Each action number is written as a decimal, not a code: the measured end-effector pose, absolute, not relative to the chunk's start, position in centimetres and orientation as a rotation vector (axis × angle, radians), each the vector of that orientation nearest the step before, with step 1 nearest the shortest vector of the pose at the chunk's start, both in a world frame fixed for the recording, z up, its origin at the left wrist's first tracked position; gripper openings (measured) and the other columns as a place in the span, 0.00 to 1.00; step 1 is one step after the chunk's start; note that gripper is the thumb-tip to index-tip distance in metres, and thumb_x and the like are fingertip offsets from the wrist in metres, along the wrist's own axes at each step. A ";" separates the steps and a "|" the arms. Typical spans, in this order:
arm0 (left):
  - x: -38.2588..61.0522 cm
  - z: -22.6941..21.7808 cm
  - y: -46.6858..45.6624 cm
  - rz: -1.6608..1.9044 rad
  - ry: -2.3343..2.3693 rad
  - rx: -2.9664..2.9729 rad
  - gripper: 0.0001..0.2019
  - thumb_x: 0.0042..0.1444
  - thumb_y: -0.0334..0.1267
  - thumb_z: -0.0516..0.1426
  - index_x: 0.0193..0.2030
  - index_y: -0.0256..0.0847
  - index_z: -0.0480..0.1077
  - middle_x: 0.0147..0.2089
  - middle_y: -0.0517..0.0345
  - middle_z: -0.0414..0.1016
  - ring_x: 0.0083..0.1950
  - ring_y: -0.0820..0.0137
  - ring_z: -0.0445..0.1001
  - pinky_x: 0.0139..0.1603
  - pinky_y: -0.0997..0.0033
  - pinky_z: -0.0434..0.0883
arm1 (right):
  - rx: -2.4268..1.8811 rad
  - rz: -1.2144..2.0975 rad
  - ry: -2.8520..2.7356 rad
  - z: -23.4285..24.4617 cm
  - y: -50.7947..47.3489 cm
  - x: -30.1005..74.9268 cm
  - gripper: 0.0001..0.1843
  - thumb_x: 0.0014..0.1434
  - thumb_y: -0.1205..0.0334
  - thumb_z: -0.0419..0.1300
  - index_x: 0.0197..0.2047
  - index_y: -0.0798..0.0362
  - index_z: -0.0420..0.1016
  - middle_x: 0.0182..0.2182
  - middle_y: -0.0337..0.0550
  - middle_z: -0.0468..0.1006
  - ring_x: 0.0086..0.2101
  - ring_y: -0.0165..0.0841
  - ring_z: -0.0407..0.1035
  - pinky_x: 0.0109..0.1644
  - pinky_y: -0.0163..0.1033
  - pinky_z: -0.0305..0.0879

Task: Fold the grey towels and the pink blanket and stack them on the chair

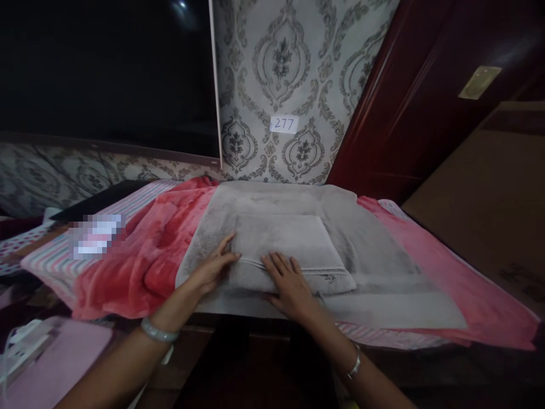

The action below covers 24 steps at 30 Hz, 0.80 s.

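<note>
A grey folded towel-like cloth (283, 236) lies in the middle of a larger spread grey cloth (383, 250). My left hand (213, 267) is at the folded cloth's left front corner, fingers apart, with thumb and index finger touching its side. Lying on its front edge is my right hand (292, 289), fingers spread over the top layer and thumb lower down at the front. Several layers show along the front edge of the folded cloth. The undersides of both hands are hidden.
A red plush blanket (149, 244) lies under the grey cloth, over a striped sheet (51, 264). A blurred phone-like object (97, 236) sits at left. Behind are a television (106, 79), a patterned wall (281, 57) with a paper label (284, 124), and a cardboard box (481, 210) at right.
</note>
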<state>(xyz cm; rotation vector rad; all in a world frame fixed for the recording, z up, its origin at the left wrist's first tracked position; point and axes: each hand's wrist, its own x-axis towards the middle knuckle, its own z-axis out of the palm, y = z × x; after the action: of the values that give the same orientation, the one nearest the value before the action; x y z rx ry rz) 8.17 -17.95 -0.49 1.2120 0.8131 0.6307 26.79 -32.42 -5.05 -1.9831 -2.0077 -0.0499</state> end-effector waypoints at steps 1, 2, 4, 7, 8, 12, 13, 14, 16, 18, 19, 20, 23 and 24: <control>8.6 0.0 -18.0 0.655 0.788 1.192 0.46 0.47 0.40 0.66 0.75 0.48 0.59 0.37 0.61 0.78 0.38 0.66 0.77 0.40 0.69 0.74 | -1.979 -0.043 -1.971 -4.9 -32.2 26.8 0.53 0.55 0.68 0.67 0.78 0.48 0.47 0.74 0.52 0.53 0.72 0.47 0.47 0.74 0.64 0.46; 9.0 0.4 -17.9 0.676 0.769 1.183 0.46 0.46 0.39 0.66 0.75 0.47 0.59 0.33 0.62 0.76 0.37 0.66 0.76 0.39 0.68 0.73 | -1.978 -0.035 -1.933 -4.7 -31.9 26.9 0.53 0.53 0.71 0.64 0.78 0.49 0.48 0.74 0.51 0.54 0.72 0.46 0.48 0.74 0.62 0.48; 9.9 1.2 -17.8 0.724 0.736 1.180 0.46 0.46 0.40 0.66 0.75 0.45 0.58 0.32 0.63 0.76 0.36 0.66 0.76 0.39 0.68 0.73 | -1.962 -0.023 -1.868 -4.4 -31.3 27.1 0.52 0.49 0.77 0.58 0.77 0.50 0.53 0.72 0.49 0.58 0.71 0.42 0.52 0.74 0.57 0.52; 10.7 1.0 -17.4 0.817 0.671 1.119 0.40 0.48 0.43 0.65 0.70 0.45 0.63 0.39 0.58 0.79 0.36 0.66 0.77 0.37 0.67 0.73 | -1.869 0.040 -1.767 -3.5 -30.5 28.0 0.50 0.46 0.78 0.52 0.73 0.47 0.63 0.67 0.42 0.69 0.66 0.38 0.62 0.72 0.51 0.59; 10.8 0.5 -17.3 0.850 0.631 1.076 0.36 0.48 0.44 0.64 0.66 0.45 0.66 0.40 0.58 0.80 0.35 0.66 0.77 0.35 0.66 0.74 | -1.832 0.074 -1.716 -3.0 -30.1 28.5 0.48 0.46 0.77 0.51 0.71 0.46 0.67 0.65 0.39 0.72 0.64 0.38 0.65 0.70 0.50 0.62; 10.8 -2.7 -16.7 0.912 0.538 0.980 0.17 0.47 0.46 0.65 0.42 0.42 0.71 0.38 0.55 0.79 0.36 0.63 0.79 0.38 0.62 0.77 | -1.664 0.176 -1.532 0.5 -28.7 30.8 0.33 0.53 0.70 0.52 0.60 0.46 0.79 0.54 0.38 0.81 0.56 0.40 0.74 0.61 0.46 0.70; 10.9 -3.5 -16.5 0.881 0.569 1.003 0.16 0.46 0.44 0.67 0.38 0.41 0.70 0.38 0.54 0.79 0.38 0.62 0.80 0.40 0.61 0.78 | -1.639 0.188 -1.497 1.8 -28.4 31.5 0.28 0.54 0.67 0.54 0.55 0.47 0.82 0.51 0.39 0.83 0.53 0.41 0.75 0.58 0.45 0.71; 11.1 -4.1 -16.3 0.834 0.613 1.036 0.17 0.45 0.43 0.68 0.38 0.41 0.70 0.39 0.53 0.79 0.39 0.62 0.81 0.43 0.60 0.78 | -1.631 0.199 -1.459 3.1 -28.1 32.1 0.23 0.55 0.64 0.56 0.50 0.48 0.83 0.46 0.39 0.84 0.49 0.42 0.76 0.55 0.44 0.71; 11.9 -4.9 -15.9 0.742 0.703 1.097 0.21 0.44 0.39 0.70 0.45 0.40 0.71 0.48 0.47 0.79 0.43 0.60 0.82 0.47 0.57 0.79 | -1.644 0.231 -1.373 5.9 -27.8 33.4 0.14 0.52 0.60 0.60 0.40 0.50 0.84 0.37 0.38 0.84 0.42 0.43 0.76 0.50 0.43 0.71; 13.3 -4.8 -15.2 0.732 0.756 1.163 0.30 0.48 0.40 0.68 0.59 0.42 0.68 0.61 0.39 0.74 0.52 0.59 0.81 0.53 0.55 0.78 | -1.607 0.282 -1.292 8.7 -28.1 34.3 0.11 0.50 0.56 0.62 0.35 0.51 0.81 0.32 0.36 0.82 0.38 0.41 0.74 0.46 0.42 0.70; 14.2 -4.5 -14.8 0.760 0.769 1.219 0.34 0.52 0.42 0.67 0.65 0.43 0.64 0.67 0.36 0.68 0.58 0.57 0.79 0.57 0.55 0.77 | -1.560 0.309 -1.254 10.1 -28.5 34.7 0.11 0.49 0.55 0.64 0.34 0.51 0.80 0.31 0.36 0.80 0.37 0.40 0.73 0.45 0.41 0.70; 15.0 -4.1 -14.5 0.807 0.770 1.291 0.36 0.54 0.44 0.65 0.69 0.44 0.60 0.72 0.36 0.64 0.63 0.56 0.75 0.60 0.56 0.76 | -1.505 0.342 -1.213 11.4 -29.1 35.0 0.12 0.48 0.53 0.66 0.33 0.51 0.79 0.30 0.36 0.80 0.36 0.39 0.72 0.44 0.40 0.70; 17.0 -2.0 -13.7 0.979 0.626 1.441 0.37 0.54 0.54 0.64 0.69 0.43 0.63 0.72 0.39 0.66 0.70 0.54 0.68 0.65 0.57 0.72 | -1.371 0.490 -1.068 14.9 -31.7 35.5 0.17 0.44 0.51 0.70 0.34 0.52 0.77 0.31 0.39 0.79 0.34 0.39 0.72 0.42 0.42 0.71; 17.5 -1.2 -13.6 1.012 0.548 1.428 0.37 0.51 0.56 0.65 0.64 0.41 0.68 0.68 0.39 0.71 0.69 0.52 0.70 0.65 0.56 0.72 | -1.344 0.546 -1.015 15.8 -32.8 35.7 0.18 0.43 0.52 0.71 0.35 0.53 0.77 0.31 0.41 0.80 0.33 0.40 0.73 0.42 0.43 0.72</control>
<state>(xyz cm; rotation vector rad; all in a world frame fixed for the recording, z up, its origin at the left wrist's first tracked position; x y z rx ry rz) 17.45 -13.62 -1.19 1.4283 0.5484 1.0115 35.72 -32.77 15.76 -1.3438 -1.0153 0.5458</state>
